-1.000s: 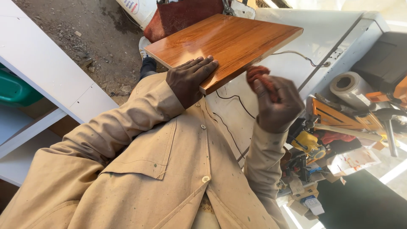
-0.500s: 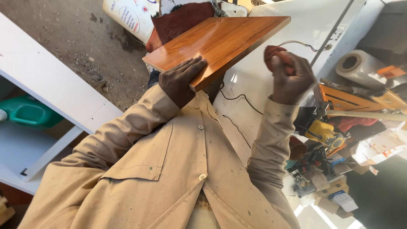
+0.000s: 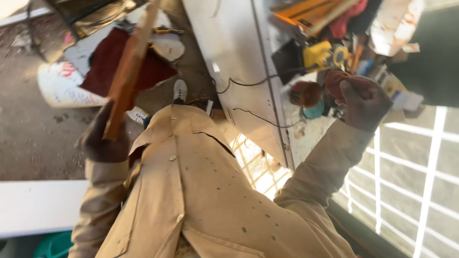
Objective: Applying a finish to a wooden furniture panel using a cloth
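My left hand [image 3: 103, 139] grips the near end of a brown wooden board [image 3: 128, 71]. The board is turned edge-on and stands nearly upright over the dirt floor at the left. My right hand [image 3: 361, 98] is curled into a fist, raised above a clutter of tools on the right side of a white workbench [image 3: 239, 57]. Nothing shows inside the fist. Both arms wear beige coat sleeves, and the coat front [image 3: 201, 191] fills the lower middle.
Black cables trail across the workbench. A yellow tool [image 3: 318, 55] and a teal round thing [image 3: 313, 111] lie near my right hand. A white sack [image 3: 62, 86] and dark red cloth [image 3: 119, 67] lie on the ground. A white shelf [image 3: 38, 205] sits lower left, a white grille [image 3: 411, 167] right.
The board has swung from lying flat in front of me to standing edge-on at the left. The view has turned right. My right hand has moved over the tool clutter.
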